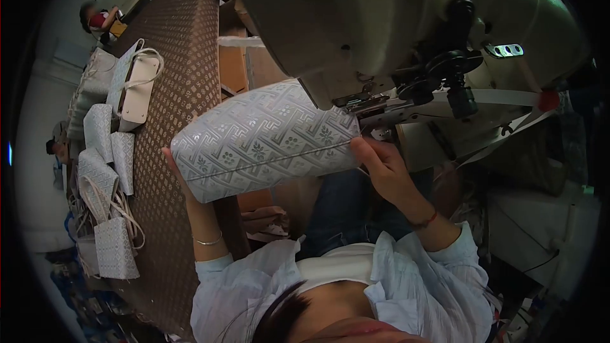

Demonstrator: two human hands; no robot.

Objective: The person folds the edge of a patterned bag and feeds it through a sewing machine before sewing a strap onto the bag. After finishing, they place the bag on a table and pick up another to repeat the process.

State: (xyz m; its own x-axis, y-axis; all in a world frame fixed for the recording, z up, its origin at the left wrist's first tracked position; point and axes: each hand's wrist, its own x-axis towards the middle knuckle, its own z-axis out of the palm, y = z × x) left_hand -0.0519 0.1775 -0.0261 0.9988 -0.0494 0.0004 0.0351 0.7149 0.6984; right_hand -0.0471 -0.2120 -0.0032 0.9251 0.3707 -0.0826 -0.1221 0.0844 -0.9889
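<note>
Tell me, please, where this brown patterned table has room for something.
The table strip between the silvery patterned bags and the edge beside the left hand looks bare. Crowded: the bags, and the grey sewing machine, where the right hand holds silvery patterned material.

- Brown patterned table (181, 57), beside left hand (173, 165)
- Pale handbags (138, 98), left of left hand
- Distant person (98, 21), red top, beyond left hand
- Dark cable (521, 225), right of right hand (386, 165)
</note>
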